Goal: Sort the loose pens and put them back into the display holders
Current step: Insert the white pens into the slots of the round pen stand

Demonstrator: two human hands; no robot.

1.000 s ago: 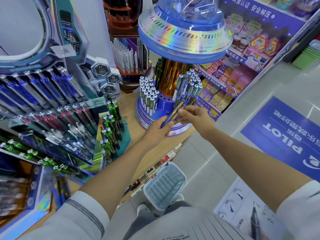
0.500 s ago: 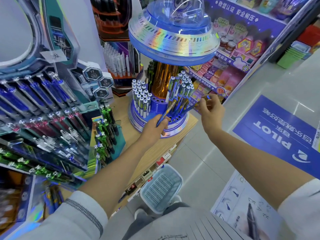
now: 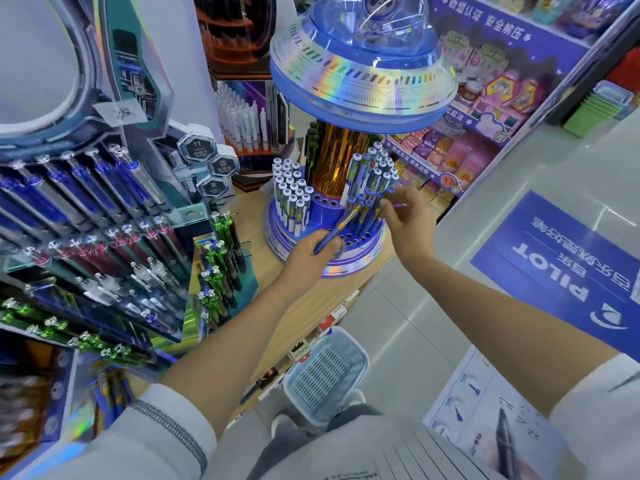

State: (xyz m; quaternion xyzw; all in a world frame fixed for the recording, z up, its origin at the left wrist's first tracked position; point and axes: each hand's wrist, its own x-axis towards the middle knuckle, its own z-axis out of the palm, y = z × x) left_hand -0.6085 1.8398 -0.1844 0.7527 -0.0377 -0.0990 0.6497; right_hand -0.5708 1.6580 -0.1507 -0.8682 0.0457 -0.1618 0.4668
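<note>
A wooden counter (image 3: 341, 297) carries the round blue pen stand (image 3: 372, 245) and a tiered pen rack (image 3: 114, 216).

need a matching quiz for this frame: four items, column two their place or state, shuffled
1 left hand
2 right hand
3 basket
4 green pens

A down by the shoes
B fingers at standing pens in the round holder
C grips a blue pen
D clear stand left of the round holder

Pairs: 1-C, 2-B, 3-A, 4-D
</note>
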